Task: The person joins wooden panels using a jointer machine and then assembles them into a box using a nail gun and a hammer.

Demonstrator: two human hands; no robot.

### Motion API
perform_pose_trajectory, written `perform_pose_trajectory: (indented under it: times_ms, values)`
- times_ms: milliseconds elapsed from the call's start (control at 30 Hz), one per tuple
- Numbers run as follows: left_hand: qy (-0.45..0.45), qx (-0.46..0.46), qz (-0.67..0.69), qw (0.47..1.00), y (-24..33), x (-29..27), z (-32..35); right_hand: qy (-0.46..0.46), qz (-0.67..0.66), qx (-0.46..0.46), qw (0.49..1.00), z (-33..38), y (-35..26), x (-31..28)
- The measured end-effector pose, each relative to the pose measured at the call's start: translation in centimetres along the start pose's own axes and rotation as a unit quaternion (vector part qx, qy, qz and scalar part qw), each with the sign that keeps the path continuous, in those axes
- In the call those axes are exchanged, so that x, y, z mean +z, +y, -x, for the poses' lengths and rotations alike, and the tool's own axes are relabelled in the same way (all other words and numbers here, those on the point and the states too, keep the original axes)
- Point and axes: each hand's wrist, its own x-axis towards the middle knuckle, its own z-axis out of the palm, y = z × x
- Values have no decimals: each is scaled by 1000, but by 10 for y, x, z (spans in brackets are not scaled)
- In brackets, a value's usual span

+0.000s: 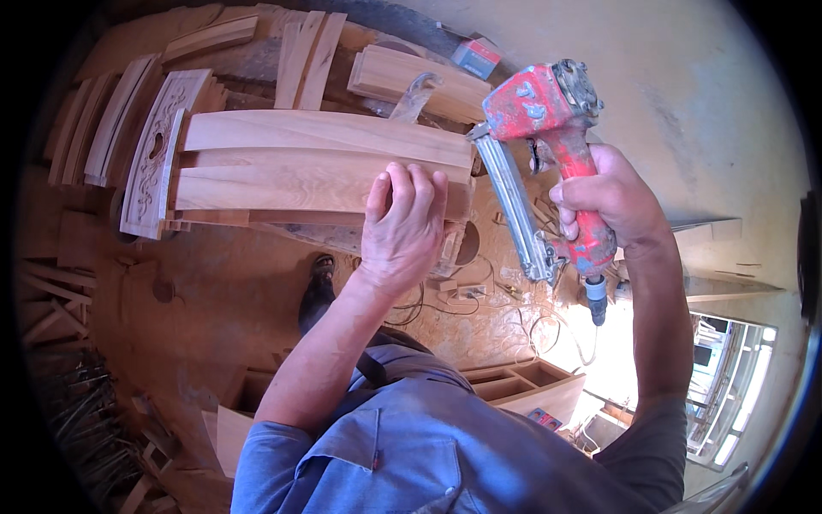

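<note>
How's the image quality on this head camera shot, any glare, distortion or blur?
Head view: strong fisheye bending, black corners; the window at lower right is blown out with glare spilling over the floor; the left hand on the curved wooden panel and the right hand gripping the red nail gun are sharp.

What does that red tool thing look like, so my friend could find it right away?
Start at the big pale curved wooden boards in the middle, where the left hand presses down. Just right of them, the right hand grips the nail gun, its tip at the boards' end. It is the only red thing among all the wood, worn and scuffed, with a long silver metal strip running down its side.
</note>
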Motion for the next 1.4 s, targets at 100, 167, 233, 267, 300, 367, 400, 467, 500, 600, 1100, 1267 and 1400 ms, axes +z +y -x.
perform_pose_trajectory:
  times_ms: [100,167,233,267,300,367,400,467,500,600,1100,1267,1400]
  values:
    - [3,2,5,1000,-1,2,1,-9,10,4,1000,-1,0,-1]
    - [6,4,6,1000,-1,2,1,-5,7,5,1000,0,-2,0]
    - [9,3,8,1000,-1,2,1,-3,8,9,1000,1,-2,0]
    - [10,3,9,1000,-1,1,0,-2,10,13,1000,0,-2,-1]
    - [6,3,10,1000,0,1,0,0,12,18,1000,0,-2,-2]
    - [0,1,12,1000,1,-1,0,10,-1,7,1000,8,-4,-5]
    - [3,-1,17,1000,2,1,0,15,-8,2,1000,13,-3,-6]
    - [9,-4,24,1000,2,3,0,40,-28,-3,999,21,5,-6]
    - [5,-8,25,1000,2,3,0,52,-38,-7,998,23,11,-5]
    - [-12,-11,30,999,-2,-6,-2,69,-57,4,996,18,43,1]
    - [-203,6,70,977,-88,-43,-97,187,258,52,946,-142,285,102]
    - [-241,27,94,965,-85,-42,-106,282,224,50,932,-211,326,146]
    - [-266,3,109,958,-81,-39,-111,354,224,2,908,-220,340,176]
